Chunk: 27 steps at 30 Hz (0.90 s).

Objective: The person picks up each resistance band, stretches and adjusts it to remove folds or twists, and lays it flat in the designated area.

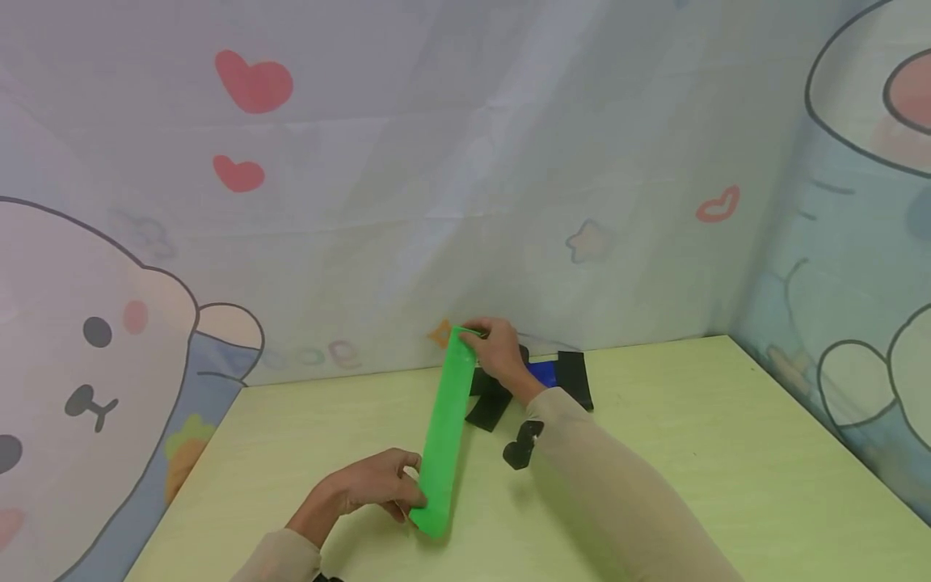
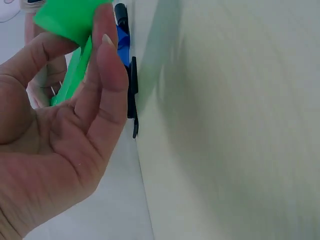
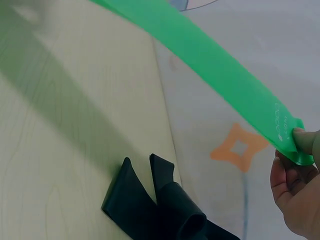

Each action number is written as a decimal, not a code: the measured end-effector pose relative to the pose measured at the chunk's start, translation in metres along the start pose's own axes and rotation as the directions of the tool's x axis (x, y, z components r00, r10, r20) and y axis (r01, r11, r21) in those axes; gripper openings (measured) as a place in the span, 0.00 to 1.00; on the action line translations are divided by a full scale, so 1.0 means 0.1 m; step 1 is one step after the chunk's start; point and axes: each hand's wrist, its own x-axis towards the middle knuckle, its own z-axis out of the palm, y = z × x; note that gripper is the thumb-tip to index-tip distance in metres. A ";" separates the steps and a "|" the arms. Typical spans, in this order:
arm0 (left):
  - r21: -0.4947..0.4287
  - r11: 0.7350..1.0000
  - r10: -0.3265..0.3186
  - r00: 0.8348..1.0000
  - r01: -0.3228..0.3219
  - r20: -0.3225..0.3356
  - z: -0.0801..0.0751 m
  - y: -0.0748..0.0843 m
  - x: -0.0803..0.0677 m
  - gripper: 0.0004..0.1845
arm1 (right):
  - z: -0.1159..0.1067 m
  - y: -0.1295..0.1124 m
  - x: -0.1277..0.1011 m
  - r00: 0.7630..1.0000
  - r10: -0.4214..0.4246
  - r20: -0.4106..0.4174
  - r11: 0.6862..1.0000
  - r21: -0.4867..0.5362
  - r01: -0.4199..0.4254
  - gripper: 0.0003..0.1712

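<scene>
A green resistance band (image 1: pixel 445 428) is stretched flat between both hands, held above the table. In the head view my left hand (image 1: pixel 374 482) pinches its near end between thumb and fingers; the left wrist view shows the left hand (image 2: pixel 55 130) gripping a folded green end. At the far end, my right hand (image 1: pixel 500 354) pinches the band, and small white print shows beside the thumb of the right hand (image 3: pixel 302 200) in the right wrist view. Behind the right forearm lie black bands (image 1: pixel 489 411) and a blue band (image 1: pixel 542 373), partly hidden.
The light wooden table (image 1: pixel 691 453) ends at a printed cloth backdrop (image 1: pixel 407 202) behind and at both sides. Black bands (image 3: pixel 135 205), one of them curled, lie by the table's back edge. The green band casts a shadow on the tabletop.
</scene>
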 end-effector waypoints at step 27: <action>-0.066 0.998 0.024 1.000 -0.025 -0.019 0.17 -0.11 -0.14 0.09 | 0.10 -0.06 0.01 0.999 -0.007 0.041 1.000 -0.011 0.008 0.15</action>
